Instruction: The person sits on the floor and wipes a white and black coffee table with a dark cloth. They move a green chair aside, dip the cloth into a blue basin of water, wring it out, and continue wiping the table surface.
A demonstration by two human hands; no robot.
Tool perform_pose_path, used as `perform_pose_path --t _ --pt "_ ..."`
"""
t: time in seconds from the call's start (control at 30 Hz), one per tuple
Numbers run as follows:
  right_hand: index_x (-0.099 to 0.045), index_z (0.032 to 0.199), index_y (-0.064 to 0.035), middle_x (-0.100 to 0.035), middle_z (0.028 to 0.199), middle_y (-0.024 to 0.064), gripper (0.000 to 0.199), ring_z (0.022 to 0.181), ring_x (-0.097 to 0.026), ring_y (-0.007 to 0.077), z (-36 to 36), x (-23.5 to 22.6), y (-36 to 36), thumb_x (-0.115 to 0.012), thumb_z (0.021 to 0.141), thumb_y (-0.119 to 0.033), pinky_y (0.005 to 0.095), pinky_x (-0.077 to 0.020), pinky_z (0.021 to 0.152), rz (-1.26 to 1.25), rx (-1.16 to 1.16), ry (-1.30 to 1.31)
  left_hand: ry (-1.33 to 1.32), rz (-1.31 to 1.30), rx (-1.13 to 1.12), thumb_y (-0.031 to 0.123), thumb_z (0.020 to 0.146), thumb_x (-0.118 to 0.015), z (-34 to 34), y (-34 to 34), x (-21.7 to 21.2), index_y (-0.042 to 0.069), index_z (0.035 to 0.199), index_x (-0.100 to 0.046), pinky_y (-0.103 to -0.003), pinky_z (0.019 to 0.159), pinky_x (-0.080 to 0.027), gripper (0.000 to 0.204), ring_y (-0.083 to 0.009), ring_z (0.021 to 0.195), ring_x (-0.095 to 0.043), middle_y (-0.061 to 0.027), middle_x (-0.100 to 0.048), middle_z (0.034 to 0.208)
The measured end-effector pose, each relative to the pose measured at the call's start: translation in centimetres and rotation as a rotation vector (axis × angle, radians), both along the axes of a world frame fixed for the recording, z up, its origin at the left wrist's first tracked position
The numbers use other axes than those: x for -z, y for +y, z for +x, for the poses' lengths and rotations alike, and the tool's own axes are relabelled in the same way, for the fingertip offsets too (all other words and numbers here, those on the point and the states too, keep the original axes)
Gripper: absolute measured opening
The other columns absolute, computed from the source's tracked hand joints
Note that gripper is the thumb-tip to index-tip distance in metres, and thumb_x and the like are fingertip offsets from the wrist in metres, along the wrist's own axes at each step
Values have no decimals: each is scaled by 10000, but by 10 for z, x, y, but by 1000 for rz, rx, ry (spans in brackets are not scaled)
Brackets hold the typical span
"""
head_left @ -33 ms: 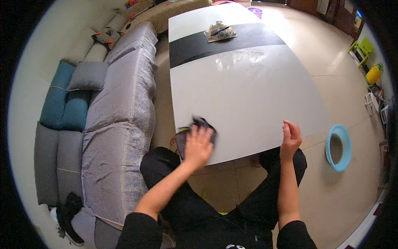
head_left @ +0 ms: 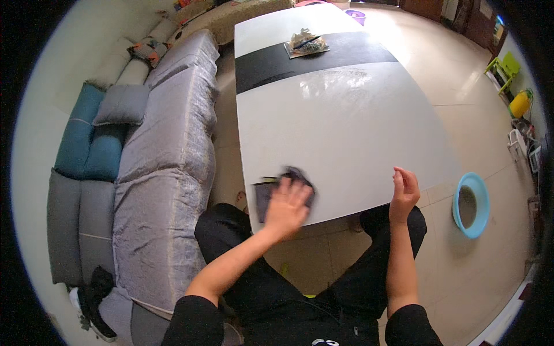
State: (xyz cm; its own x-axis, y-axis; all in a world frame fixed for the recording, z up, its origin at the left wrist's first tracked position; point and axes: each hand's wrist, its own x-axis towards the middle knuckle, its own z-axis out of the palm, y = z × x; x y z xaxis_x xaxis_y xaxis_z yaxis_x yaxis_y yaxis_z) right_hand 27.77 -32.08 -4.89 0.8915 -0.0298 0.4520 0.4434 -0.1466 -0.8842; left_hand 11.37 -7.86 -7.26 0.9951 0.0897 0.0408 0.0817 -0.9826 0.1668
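My left hand lies flat on a dark grey cloth, fingers spread, at the near left corner of a white table. The cloth is bunched up beyond the fingertips and flat to the left of the hand; some of it is hidden beneath the palm. My right hand is raised over my right knee, beside the table's near right edge. Its fingers curl in toward the thumb, and nothing shows in them.
Across the table's far part runs a black band, with a crumpled clear plastic bag on it. A light blue basin of murky water stands at the right. Along the left is a grey covered sofa with cushions.
My left hand has slid a little to the right along the table, and the cloth has moved with it. The right hand stays in place.
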Motion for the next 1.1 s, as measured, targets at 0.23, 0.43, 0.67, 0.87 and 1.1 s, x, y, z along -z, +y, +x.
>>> perform_pose_path --t 0.23,0.43,0.67,0.87,1.1 --pt "-623 907 7 -583 829 35 145 739 -536 104 -3 -3 2 -520 858 -82 232 -440 672 61 42 85 -207 -141 515 361 869 -453 133 -92 8 168 1249 -461 -485 1037 -237 426 -317 1292 -270 -81 -368 1361" --pt "-625 904 3 -591 803 30 151 725 -539 96 -3 6 -13 -520 857 -94 227 -439 663 23 89 105 -50 129 -51 375 887 -373 218 -15 -12 249 1250 -456 -636 986 -156 393 -277 1313 -233 -1 -311 1408" --pt "-626 887 3 -589 853 40 129 748 -546 110 8 2 1 -534 850 -79 244 -457 695 109 47 133 -221 82 -360 341 883 -404 78 135 12 156 1300 -403 -567 1020 -188 456 -366 1301 -203 -99 -317 1389" --pt "-627 885 -6 -587 839 39 124 744 -543 104 5 0 9 -536 849 -83 235 -451 685 85 -4 75 -247 -61 -109 216 789 -501 -4 21 4 97 1193 -506 -556 1008 -209 421 -356 1273 -272 -136 -448 1262" --pt "-627 907 -8 -606 865 44 167 757 -566 124 -12 4 5 -529 862 -135 250 -463 667 43 76 182 -305 -119 332 391 825 -521 69 -106 8 185 1210 -507 -559 1027 -174 436 -298 1292 -272 -78 -422 1312"
